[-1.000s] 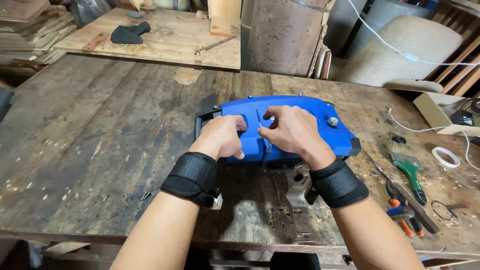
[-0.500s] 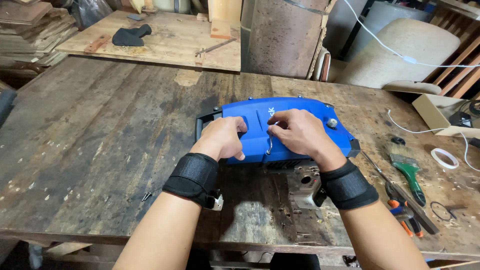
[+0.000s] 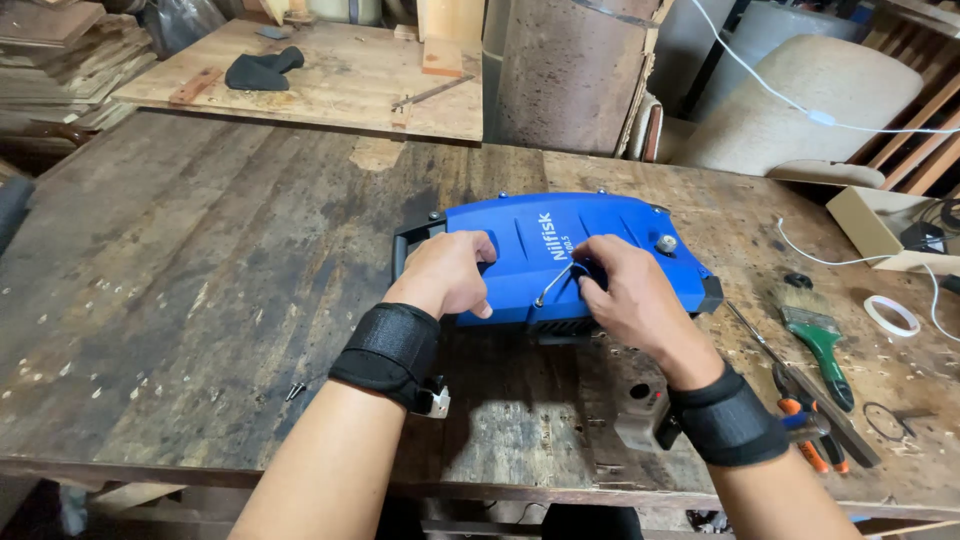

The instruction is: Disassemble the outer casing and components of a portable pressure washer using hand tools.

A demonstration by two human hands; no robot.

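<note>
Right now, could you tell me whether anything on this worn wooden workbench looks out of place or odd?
Two small dark screws lie loose on the scarred wooden workbench, left of the left hand on the blue plastic housing. Nothing else stands out.

A white printed label [image 3: 552, 236] is running across the top of the blue casing [image 3: 600, 225]. A small cream box [image 3: 872, 222] is sitting at the right edge of the worktop [image 3: 200, 300].

I see soft, even daylight, fairly bright. Short shadows fall toward 6 o'clock under my wrists on the bench [image 3: 180, 300]. Focus sharp; corners bend slightly; no glare.
</note>
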